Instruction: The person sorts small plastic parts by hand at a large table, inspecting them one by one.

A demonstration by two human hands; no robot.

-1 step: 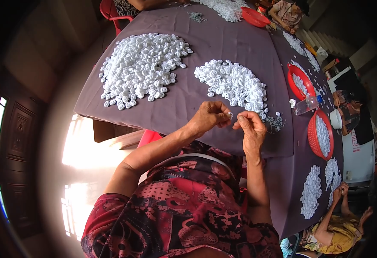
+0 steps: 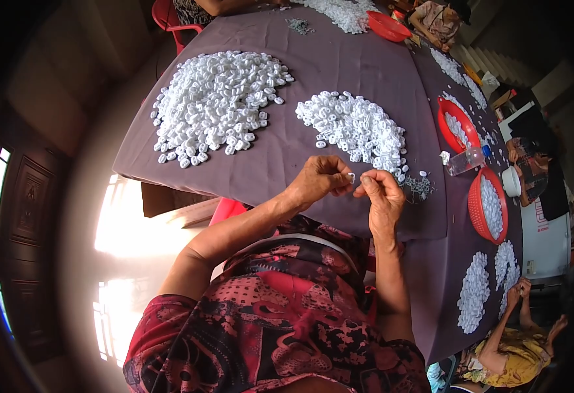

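My left hand (image 2: pixel 320 180) pinches a small white plastic ring (image 2: pixel 351 176) between thumb and fingertips, just above the near table edge. My right hand (image 2: pixel 380 196) faces it, almost touching, with its fingertips pinched on a tiny part too small to make out. Right beside my right hand lies a little heap of thin grey metal bits (image 2: pixel 419 187). Beyond my hands a pile of white rings (image 2: pixel 356 128) lies on the purple-grey tablecloth (image 2: pixel 300 157). A larger pile of white rings (image 2: pixel 215 98) sits further left.
Two red baskets (image 2: pixel 457 124) (image 2: pixel 486 206) with white rings and a clear plastic bottle (image 2: pixel 465 159) stand to the right. More white heaps (image 2: pixel 473 291) lie near a person in yellow (image 2: pixel 516 347). Another person (image 2: pixel 441 19) sits at the far end by a red bowl (image 2: pixel 386 26).
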